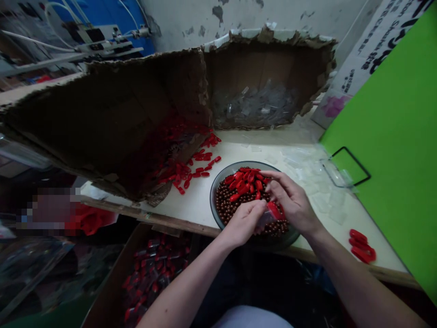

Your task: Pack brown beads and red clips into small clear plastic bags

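Note:
My left hand (246, 222) is closed round a small clear plastic box (264, 220) with a red cap (273, 211), tilted above a grey bowl (214, 197). Dark brown beads (227, 207) fill this bowl, and a heap of loose red caps (244, 181) lies on top of them. Over the bowl's right side is my right hand (291, 198), its index finger stretched toward the heap and its fingertips apart. The lower fingers are partly hidden beside the red-capped box.
Torn cardboard boxes (206, 82) stand behind, one spilling red caps (184, 175), another holding clear plastic pieces (259, 102). Red pieces (362, 246) lie at right by a green panel (392, 136). Below the table, a carton (109, 273) contains red-capped clear boxes (153, 269).

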`<state>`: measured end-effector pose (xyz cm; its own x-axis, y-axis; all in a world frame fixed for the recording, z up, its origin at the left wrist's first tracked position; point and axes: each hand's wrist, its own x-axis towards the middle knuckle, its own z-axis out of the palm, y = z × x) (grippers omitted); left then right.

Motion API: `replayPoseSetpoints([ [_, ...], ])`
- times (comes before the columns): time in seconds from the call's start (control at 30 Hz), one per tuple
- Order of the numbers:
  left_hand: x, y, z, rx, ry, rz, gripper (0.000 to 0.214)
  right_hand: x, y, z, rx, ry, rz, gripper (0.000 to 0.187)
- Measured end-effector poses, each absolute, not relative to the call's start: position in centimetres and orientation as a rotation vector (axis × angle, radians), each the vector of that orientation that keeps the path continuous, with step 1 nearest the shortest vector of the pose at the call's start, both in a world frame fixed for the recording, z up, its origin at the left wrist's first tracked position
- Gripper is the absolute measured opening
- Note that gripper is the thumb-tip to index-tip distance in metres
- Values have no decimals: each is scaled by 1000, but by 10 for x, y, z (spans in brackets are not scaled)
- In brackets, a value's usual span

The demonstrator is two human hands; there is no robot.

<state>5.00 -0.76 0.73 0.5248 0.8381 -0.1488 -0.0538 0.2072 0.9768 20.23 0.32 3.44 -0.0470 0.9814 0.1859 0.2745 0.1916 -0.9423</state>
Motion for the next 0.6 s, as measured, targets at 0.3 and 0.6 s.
replayPoseSetpoints([
  [0.3,64,-17,18,1573,1058,736,53,189,5,39,-857,-1005,1811,53],
  [0.6,65,-24,19,1763,1152,637,45,187,-11,21,-993,-1047,1621,42],
])
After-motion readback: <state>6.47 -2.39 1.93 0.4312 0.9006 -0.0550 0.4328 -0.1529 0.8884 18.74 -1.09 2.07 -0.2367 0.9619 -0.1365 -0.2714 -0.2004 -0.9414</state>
